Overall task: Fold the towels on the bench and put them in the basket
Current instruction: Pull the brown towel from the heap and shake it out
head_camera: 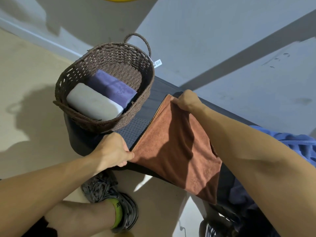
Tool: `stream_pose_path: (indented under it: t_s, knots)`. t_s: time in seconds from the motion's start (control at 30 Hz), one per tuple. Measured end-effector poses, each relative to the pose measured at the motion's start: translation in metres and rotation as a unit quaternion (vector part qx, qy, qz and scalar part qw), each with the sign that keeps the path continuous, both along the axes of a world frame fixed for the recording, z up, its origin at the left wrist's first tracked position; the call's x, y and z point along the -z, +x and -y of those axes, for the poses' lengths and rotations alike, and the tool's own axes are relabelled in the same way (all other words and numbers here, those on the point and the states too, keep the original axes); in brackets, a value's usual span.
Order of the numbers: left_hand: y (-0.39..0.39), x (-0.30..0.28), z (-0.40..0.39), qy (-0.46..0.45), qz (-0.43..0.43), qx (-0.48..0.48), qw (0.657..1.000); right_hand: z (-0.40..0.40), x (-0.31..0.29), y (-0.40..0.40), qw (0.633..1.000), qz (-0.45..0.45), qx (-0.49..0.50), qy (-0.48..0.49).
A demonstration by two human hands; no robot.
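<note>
Rust towel [177, 144] stretched over the dark bench [136, 127], far part lying on the perforated seat, near part hanging off the front edge toward the floor. Pinched at the near left corner by the left hand [113, 151], fingers curled on the cloth. Pinched at the far corner by the right hand [186, 100], thumb and fingers closed on the hem. Pulled fairly flat between the two grips, with one soft crease running under the right forearm.

Just left of it, on the bench end, the wicker basket [102, 122], apart from the towel. Inside, lying side by side and touching: grey towel [93, 103] nearer, purple towel [111, 88] behind it, both folded. White tag [157, 63] hanging off the far rim.

Blue towel [290, 144] bunched on the bench beyond the right arm, partly hidden.

Below, a grey shoe [109, 199] with a green sock [117, 209] on the pale floor
</note>
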State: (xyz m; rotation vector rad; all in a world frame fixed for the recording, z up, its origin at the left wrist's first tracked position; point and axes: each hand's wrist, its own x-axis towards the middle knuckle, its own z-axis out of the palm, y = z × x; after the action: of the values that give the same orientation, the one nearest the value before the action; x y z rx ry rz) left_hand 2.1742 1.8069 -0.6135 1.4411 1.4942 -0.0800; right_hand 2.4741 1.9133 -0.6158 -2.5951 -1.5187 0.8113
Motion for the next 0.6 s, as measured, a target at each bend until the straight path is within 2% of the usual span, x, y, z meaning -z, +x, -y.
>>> stream_pose_path:
  t_s: [0.13, 0.27, 0.33, 0.4, 0.47, 0.53, 0.6]
  knots:
    - [-0.001, 0.001, -0.003, -0.029, 0.013, -0.052, 0.998, 0.019, 0.000, 0.003, 0.997, 0.066, 0.015, 0.046]
    - [0.002, 0.003, -0.006, 0.006, -0.007, 0.014, 1.000, 0.051, -0.009, 0.006, 0.980, -0.007, -0.032, 0.197]
    - [0.007, -0.001, -0.008, 0.017, -0.023, 0.036, 0.999, 0.079, -0.025, 0.018, 0.977, 0.008, -0.067, 0.203]
    - [0.012, -0.009, -0.011, -0.013, -0.036, 0.042, 0.998, 0.110, -0.043, 0.032, 0.987, 0.044, -0.077, 0.135]
    - [0.018, -0.020, -0.014, -0.070, -0.062, 0.076, 0.993, 0.142, -0.062, 0.043, 0.996, 0.067, -0.065, -0.006]
    - [0.025, -0.029, -0.017, -0.114, -0.082, 0.110, 0.984, 0.176, -0.076, 0.049, 0.985, 0.042, -0.038, -0.162]
    - [0.031, -0.034, -0.018, -0.125, -0.076, 0.111, 0.983, 0.212, -0.077, 0.052, 0.959, -0.007, 0.012, -0.282]
